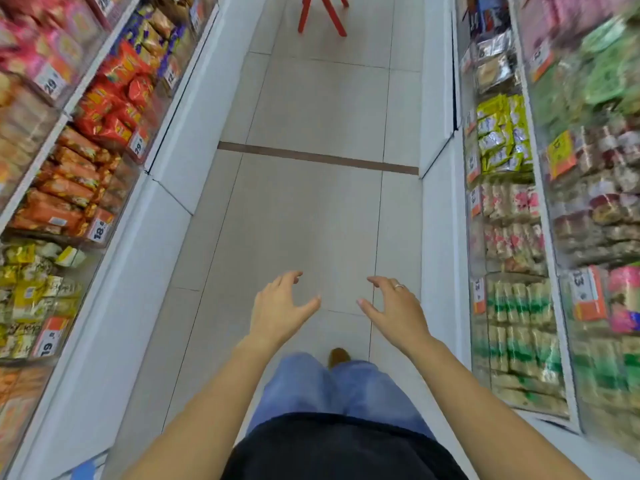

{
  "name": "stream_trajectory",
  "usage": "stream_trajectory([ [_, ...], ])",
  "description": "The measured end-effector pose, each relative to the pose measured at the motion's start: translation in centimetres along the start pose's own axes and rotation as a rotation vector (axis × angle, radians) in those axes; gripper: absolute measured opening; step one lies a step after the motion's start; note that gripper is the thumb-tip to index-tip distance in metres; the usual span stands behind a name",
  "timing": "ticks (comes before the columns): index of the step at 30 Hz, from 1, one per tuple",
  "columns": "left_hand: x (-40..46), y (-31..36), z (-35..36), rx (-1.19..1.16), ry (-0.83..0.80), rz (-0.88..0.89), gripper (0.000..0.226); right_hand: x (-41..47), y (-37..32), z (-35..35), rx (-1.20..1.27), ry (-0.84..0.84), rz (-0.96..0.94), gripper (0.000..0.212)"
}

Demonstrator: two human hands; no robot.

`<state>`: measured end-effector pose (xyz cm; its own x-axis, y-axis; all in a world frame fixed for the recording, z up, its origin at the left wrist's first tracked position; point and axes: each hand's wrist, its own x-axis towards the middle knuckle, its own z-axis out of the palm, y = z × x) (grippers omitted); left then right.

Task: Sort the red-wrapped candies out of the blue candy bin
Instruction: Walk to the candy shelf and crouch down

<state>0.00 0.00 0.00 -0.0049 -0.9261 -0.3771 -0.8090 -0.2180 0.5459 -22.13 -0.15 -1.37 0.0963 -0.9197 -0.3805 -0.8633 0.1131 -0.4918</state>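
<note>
Left shelves (69, 140): red and orange snack packs, frame's left edge.
Left hand (280, 303): lower centre, fingers loose — holding nothing.
Right hand (398, 306): beside it, ringed, likewise empty.
Blue candy bin: cannot tell where.
Right shelves (512, 237): blurred packets.

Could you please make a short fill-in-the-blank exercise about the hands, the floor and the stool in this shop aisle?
1. Both hands, left and right, hold ____.
2. The ring is on the ____ hand.
3. The stool at the far end of the aisle is ____ in colour.
4. The hands hover above the tiled ____.

Missing words: nothing; right; red; floor
</note>
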Motion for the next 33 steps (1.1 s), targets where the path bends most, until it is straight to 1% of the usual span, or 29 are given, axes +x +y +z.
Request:
stream_trajectory([
  [3, 6.1, 0.7, -1.4, -0.032, 0.046, -0.039, 0.064, 6.7, -0.4, -2.0, 0.037, -0.001, -0.006, 0.052],
  [6, 12.8, 1.5, -3.0, -0.025, 0.028, -0.074, 0.064, 13.9, -1.3, -3.8, 0.019, -0.048, -0.012, 0.052],
  [10, 22.9, 2.8, -5.9, -0.005, 0.032, -0.056, 0.063, 24.4, -2.3, -6.9, -0.008, -0.050, -0.046, 0.052],
  [12, 28.0, 4.2, -8.1, 0.014, -0.001, -0.044, 0.066, 29.1, -2.9, -9.3, -0.003, -0.040, -0.029, 0.051],
  [14, 33.0, 6.3, -10.3, 0.044, -0.036, -0.004, 0.073, 33.4, -3.4, -11.8, -0.003, -0.024, -0.018, 0.051],
  [17, 40.9, 9.4, -12.5, 0.067, -0.034, 0.041, 0.078, 39.8, -3.4, -15.8, 0.028, 0.014, 0.018, 0.050],
  [20, 48.5, 13.0, -13.6, 0.048, -0.048, 0.059, 0.068, 46.0, -2.6, -19.8, 0.092, 0.063, 0.064, 0.049],
  [22, 53.7, 15.2, -14.0, 0.026, -0.046, 0.038, 0.060, 50.6, -1.9, -22.4, 0.128, 0.091, 0.087, 0.048],
  [27, 66.6, 20.8, -15.6, 0.002, -0.001, 0.005, 0.058, 62.8, 0.6, -29.5, 0.162, 0.089, 0.048, 0.045],
  [33, 78.8, 28.1, -18.1, -0.055, 0.037, -0.039, 0.061, 76.3, 2.0, -38.9, 0.086, 0.067, -0.022, 0.047],
])
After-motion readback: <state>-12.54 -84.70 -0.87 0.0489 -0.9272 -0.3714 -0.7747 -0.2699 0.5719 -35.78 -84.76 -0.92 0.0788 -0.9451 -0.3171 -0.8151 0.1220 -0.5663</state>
